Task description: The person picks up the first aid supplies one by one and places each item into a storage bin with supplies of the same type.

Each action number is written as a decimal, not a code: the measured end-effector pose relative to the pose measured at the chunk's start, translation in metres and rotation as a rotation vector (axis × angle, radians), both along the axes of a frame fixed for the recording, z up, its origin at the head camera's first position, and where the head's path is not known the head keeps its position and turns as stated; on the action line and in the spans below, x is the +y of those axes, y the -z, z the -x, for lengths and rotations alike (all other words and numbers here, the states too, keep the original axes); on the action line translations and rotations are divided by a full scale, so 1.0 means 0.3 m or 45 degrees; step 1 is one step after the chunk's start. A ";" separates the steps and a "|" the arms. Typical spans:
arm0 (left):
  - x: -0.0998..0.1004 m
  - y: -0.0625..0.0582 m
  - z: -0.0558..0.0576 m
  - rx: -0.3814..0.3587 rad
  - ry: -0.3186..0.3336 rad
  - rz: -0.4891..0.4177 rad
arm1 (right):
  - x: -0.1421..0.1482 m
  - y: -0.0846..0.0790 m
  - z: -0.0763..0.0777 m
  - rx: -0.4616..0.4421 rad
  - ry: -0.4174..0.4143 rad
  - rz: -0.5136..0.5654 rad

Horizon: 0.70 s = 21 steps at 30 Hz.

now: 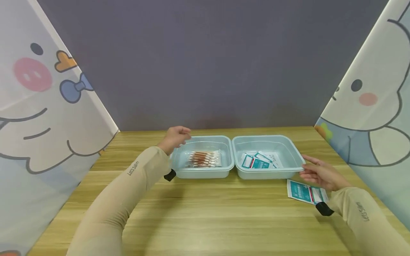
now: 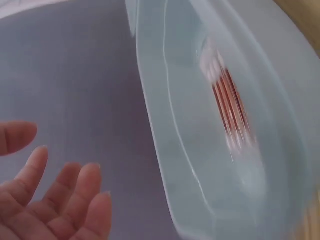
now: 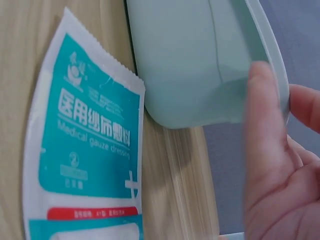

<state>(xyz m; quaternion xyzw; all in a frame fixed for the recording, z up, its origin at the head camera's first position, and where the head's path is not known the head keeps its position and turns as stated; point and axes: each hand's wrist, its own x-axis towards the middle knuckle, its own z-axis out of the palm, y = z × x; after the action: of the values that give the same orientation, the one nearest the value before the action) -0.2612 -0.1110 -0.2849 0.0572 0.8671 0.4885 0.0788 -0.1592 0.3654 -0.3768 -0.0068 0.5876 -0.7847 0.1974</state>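
Note:
My left hand (image 1: 175, 138), fingers loosely bent, hovers by the back left corner of the left light-blue plastic tray (image 1: 205, 174). The left wrist view shows that hand (image 2: 65, 200) apart from the tray, holding nothing. Brown-filled cotton swabs (image 1: 204, 159) in clear wrapping lie inside. My right hand (image 1: 323, 174) is at the front right corner of the other light-blue tray (image 1: 266, 174); thumb and fingers pinch its rim, as seen in the right wrist view. Teal-and-white packets (image 1: 261, 161) lie in it. A medical gauze dressing packet (image 3: 90, 125) lies on the table below this hand.
The two trays stand side by side on a wood-grain table (image 1: 205, 217). A dark grey panel (image 1: 211, 64) rises behind them. Cartoon-printed panels flank the table on the left (image 1: 41, 117) and right (image 1: 378, 110).

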 end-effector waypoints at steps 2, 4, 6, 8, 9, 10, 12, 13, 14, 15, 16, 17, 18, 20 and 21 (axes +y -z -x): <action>-0.056 0.000 -0.008 -0.056 -0.029 -0.008 | 0.008 0.005 0.008 0.018 -0.025 -0.053; -0.104 0.005 -0.016 -0.105 -0.038 -0.011 | 0.018 0.008 0.015 0.041 -0.056 -0.104; -0.147 0.011 -0.028 -0.145 -0.042 -0.006 | 0.029 0.010 0.021 0.065 -0.081 -0.155; -0.180 0.019 -0.035 -0.159 -0.044 0.011 | 0.043 0.011 0.019 0.081 -0.084 -0.216; -0.197 0.023 -0.039 -0.159 -0.048 0.020 | 0.048 0.010 0.018 0.084 -0.082 -0.251; -0.213 0.026 -0.044 -0.159 -0.052 0.026 | 0.051 0.011 0.017 0.091 -0.076 -0.294; -0.245 0.033 -0.054 -0.164 -0.059 0.022 | 0.056 0.010 0.017 0.077 -0.050 -0.379; -0.260 0.037 -0.061 -0.170 -0.060 0.014 | 0.056 0.010 0.017 0.069 -0.035 -0.425; -0.274 0.042 -0.068 -0.178 -0.063 0.004 | 0.057 0.010 0.016 0.068 -0.030 -0.483; -0.287 0.049 -0.075 -0.190 -0.066 -0.006 | 0.057 0.009 0.016 0.059 -0.015 -0.537; -0.300 0.058 -0.082 -0.198 -0.068 -0.025 | 0.058 0.008 0.015 0.054 -0.008 -0.595; -0.312 0.067 -0.087 -0.200 -0.072 -0.045 | 0.060 0.006 0.015 0.051 -0.004 -0.657; -0.324 0.078 -0.093 -0.198 -0.073 -0.074 | 0.061 0.004 0.014 0.062 -0.014 -0.734; -0.339 0.096 -0.105 -0.183 -0.085 -0.152 | 0.065 0.000 0.013 0.091 -0.041 -0.874; -0.345 0.106 -0.110 -0.172 -0.090 -0.204 | 0.068 -0.003 0.013 0.095 -0.048 -0.925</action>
<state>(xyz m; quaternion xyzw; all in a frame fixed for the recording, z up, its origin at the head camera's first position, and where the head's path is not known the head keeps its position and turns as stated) -0.2282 -0.2144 -0.3168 -0.0004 0.8194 0.5616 0.1149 -0.1632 0.3858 -0.3759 0.0243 0.8346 -0.5202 0.1799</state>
